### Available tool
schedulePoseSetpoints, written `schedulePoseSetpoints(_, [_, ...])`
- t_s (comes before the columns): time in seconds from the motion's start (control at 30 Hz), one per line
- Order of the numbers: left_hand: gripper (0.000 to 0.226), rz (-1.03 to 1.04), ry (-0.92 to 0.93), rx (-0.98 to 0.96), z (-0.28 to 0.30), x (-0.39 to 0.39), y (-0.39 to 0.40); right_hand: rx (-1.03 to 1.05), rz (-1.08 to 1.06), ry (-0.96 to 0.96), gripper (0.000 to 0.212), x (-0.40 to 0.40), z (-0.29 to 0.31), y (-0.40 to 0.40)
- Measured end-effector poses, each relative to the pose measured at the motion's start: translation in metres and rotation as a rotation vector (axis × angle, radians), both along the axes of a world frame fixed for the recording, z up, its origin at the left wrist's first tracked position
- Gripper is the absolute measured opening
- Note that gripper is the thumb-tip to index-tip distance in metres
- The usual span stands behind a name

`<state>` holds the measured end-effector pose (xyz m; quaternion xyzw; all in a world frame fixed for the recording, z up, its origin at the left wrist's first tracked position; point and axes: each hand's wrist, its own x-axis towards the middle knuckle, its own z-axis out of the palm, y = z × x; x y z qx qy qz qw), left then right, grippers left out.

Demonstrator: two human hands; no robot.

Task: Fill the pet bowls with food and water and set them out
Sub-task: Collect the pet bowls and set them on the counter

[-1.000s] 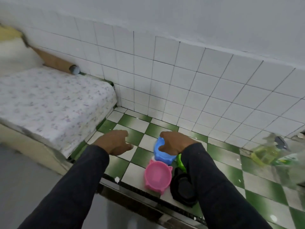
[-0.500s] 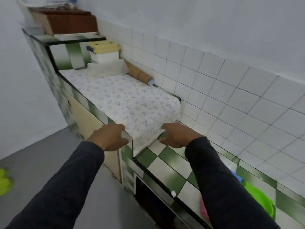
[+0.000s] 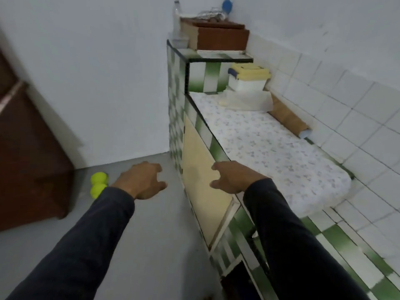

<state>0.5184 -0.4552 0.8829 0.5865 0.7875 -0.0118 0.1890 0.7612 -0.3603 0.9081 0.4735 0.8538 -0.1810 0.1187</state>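
Our left hand (image 3: 140,180) and right hand (image 3: 232,177) hang in the air, fingers loose and a bit spread, holding nothing. We cannot see any pet bowls. A yellow-green toy (image 3: 98,184) lies on the gray floor (image 3: 151,234), long side pointing away from us.

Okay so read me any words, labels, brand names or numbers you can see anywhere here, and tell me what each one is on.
None: no text can be read in this view.
Yellow-lidded container: no label shows; blurred.
Brown box on the upper ledge: plain sides, no print visible.
Clear bottle beside it: too small and blurred to tell.
Patterned counter cover: specks only, not lettering.
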Motion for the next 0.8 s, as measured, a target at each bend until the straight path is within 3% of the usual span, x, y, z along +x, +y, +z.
schedulePoseSetpoints(0.23, [0.072, 0.202, 0.027, -0.046, -0.023, -0.093, 0.010, -0.071, 0.197, 0.030, 0.053, -0.110, -0.023, 0.059])
schedulePoseSetpoints(0.43, [0.057, 0.340, 0.038, -0.058, -0.033, -0.157, 0.048, -0.084, 0.367, -0.020, 0.064, -0.205, -0.039, 0.126])
schedulePoseSetpoints(0.8, [0.055, 0.529, 0.050, -0.117, -0.061, -0.247, 0.109, -0.100, 0.544, -0.076, 0.054, -0.335, -0.079, 0.228])
